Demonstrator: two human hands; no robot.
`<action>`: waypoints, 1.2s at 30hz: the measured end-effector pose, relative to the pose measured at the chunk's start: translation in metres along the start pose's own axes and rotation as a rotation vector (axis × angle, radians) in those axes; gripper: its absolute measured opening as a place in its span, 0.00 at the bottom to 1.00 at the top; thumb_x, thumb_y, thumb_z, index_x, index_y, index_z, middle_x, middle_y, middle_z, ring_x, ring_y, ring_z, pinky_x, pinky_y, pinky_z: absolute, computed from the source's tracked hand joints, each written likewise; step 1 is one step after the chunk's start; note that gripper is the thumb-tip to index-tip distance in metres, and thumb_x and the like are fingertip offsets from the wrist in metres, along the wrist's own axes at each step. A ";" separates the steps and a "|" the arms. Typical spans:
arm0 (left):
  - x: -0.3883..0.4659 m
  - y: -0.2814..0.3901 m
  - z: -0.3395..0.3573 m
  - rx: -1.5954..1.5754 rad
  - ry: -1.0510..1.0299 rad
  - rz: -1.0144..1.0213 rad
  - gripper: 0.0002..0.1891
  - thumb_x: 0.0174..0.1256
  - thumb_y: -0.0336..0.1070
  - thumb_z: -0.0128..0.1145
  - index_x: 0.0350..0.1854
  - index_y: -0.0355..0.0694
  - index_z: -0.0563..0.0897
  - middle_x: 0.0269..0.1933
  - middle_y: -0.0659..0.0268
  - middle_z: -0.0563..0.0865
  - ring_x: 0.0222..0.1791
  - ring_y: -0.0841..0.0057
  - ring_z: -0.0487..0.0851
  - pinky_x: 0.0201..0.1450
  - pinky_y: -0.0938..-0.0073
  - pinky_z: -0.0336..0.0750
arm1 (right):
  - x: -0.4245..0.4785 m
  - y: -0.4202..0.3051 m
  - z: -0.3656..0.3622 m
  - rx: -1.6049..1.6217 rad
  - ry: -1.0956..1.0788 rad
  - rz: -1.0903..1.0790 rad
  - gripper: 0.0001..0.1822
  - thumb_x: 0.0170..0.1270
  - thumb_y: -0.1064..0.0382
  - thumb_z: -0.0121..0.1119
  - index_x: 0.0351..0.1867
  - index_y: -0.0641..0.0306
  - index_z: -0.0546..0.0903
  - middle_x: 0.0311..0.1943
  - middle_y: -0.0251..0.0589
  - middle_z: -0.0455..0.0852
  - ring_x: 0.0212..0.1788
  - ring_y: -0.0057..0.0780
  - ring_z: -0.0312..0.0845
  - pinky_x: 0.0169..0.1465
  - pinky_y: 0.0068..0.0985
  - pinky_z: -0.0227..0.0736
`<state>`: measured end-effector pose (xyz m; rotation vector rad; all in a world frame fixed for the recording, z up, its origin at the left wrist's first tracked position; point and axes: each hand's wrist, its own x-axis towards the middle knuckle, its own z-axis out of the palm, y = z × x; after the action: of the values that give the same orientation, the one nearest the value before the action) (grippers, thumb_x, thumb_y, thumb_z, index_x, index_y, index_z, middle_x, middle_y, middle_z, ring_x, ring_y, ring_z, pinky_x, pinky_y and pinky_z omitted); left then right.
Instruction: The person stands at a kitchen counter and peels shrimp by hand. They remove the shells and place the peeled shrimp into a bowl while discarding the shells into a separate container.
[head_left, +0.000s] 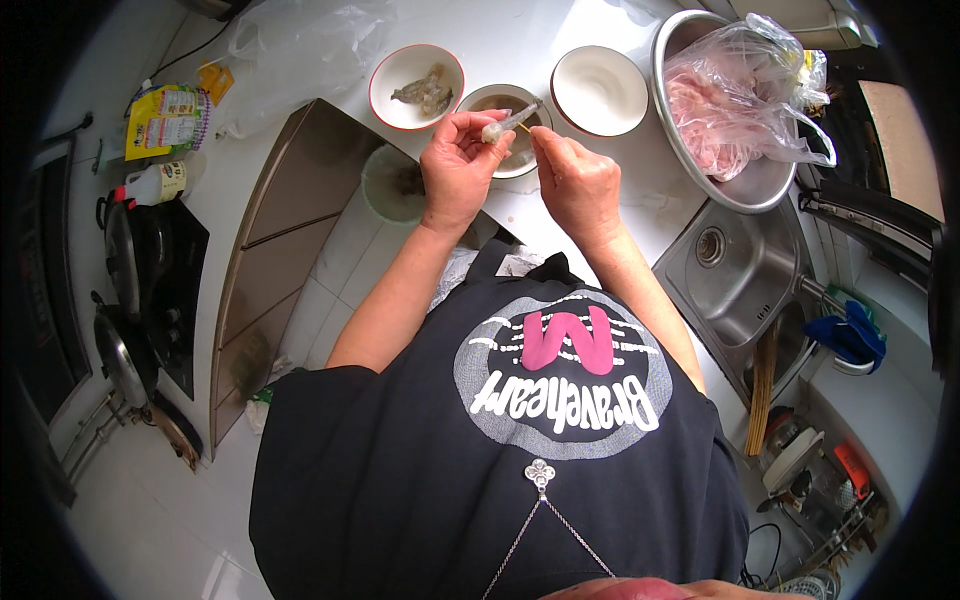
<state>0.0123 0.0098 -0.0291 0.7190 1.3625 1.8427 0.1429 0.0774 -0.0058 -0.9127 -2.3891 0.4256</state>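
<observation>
Above a bowl of cloudy liquid (519, 162), my left hand (463, 161) pinches a raw shrimp (513, 124) between thumb and fingers. My right hand (576, 176) grips a thin toothpick-like stick (524, 128), its tip close to the shrimp; whether it touches cannot be made out. Behind my left hand, a red-rimmed white bowl (385, 105) has several raw shrimp (425, 91) in it. A white bowl with a dark rim (600, 90) stands to the right of the middle bowl. The middle bowl is partly hidden by my hands.
At right, a large steel basin (664, 112) holds pink meat in a plastic bag (720, 97), beside a steel sink (735, 277). A greenish bin (390, 184) stands below the counter edge. Left are a crumpled plastic bag (292, 60), a yellow packet (166, 124), a bottle (161, 182) and pans (124, 360).
</observation>
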 end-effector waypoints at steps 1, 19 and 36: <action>0.000 -0.001 0.000 0.003 -0.005 0.001 0.12 0.59 0.18 0.62 0.42 0.34 0.74 0.49 0.54 0.83 0.45 0.76 0.83 0.42 0.78 0.83 | 0.000 0.000 0.000 0.001 -0.001 0.001 0.06 0.59 0.67 0.63 0.39 0.58 0.82 0.24 0.39 0.85 0.22 0.38 0.81 0.25 0.29 0.75; -0.006 -0.001 0.003 0.147 0.018 0.015 0.12 0.58 0.19 0.63 0.41 0.36 0.76 0.42 0.62 0.85 0.40 0.82 0.82 0.44 0.82 0.79 | 0.000 -0.004 0.004 -0.175 0.055 -0.135 0.10 0.50 0.69 0.58 0.36 0.57 0.76 0.16 0.30 0.73 0.19 0.27 0.77 0.19 0.28 0.70; 0.000 0.011 0.006 -0.083 -0.014 -0.174 0.12 0.58 0.20 0.61 0.44 0.37 0.78 0.43 0.66 0.83 0.42 0.83 0.80 0.49 0.82 0.76 | -0.003 -0.009 0.017 1.112 -0.076 0.642 0.06 0.69 0.67 0.55 0.33 0.65 0.76 0.18 0.33 0.76 0.19 0.16 0.69 0.25 0.18 0.65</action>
<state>0.0146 0.0114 -0.0173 0.5521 1.2889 1.7420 0.1307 0.0674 -0.0163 -1.0300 -1.4137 1.7912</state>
